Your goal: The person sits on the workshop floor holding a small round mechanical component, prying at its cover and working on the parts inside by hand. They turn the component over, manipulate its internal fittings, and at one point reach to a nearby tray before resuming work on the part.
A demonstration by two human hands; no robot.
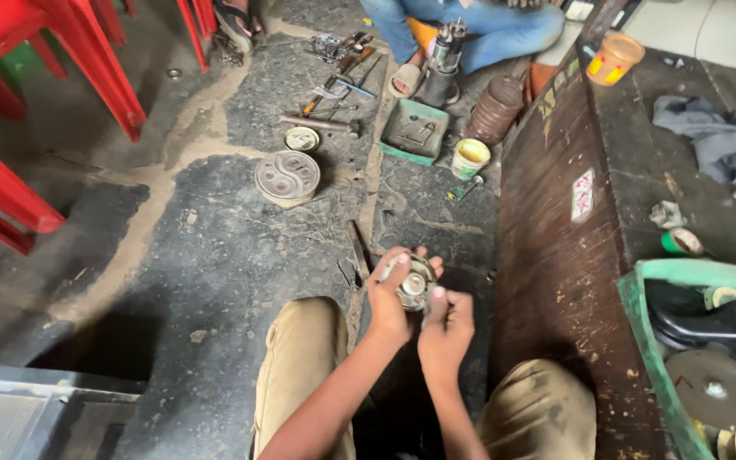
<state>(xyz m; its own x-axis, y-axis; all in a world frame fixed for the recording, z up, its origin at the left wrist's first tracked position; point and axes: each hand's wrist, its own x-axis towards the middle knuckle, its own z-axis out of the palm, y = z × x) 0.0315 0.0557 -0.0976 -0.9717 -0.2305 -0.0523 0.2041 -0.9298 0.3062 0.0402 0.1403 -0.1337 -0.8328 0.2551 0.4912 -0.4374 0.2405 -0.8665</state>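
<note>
Hands on round metal motor part (416,285): left hand (388,300) gripping its rim, right hand (445,328) pinching its edge; mid-inspection, likely turning next, needing steady grip above floor (215,255).

Small round metal part (415,285), grey w/ a lighter centre hub, grimy. Held up off the floor between both knees, face tilted toward the camera, gripped at its left & right edges. Fine detail too small to tell.

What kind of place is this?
Probably a small repair workshop with work done on the floor. Hand tools lie scattered on the stone floor, a green tray holds parts, and both hands grip a round metal part.
</note>
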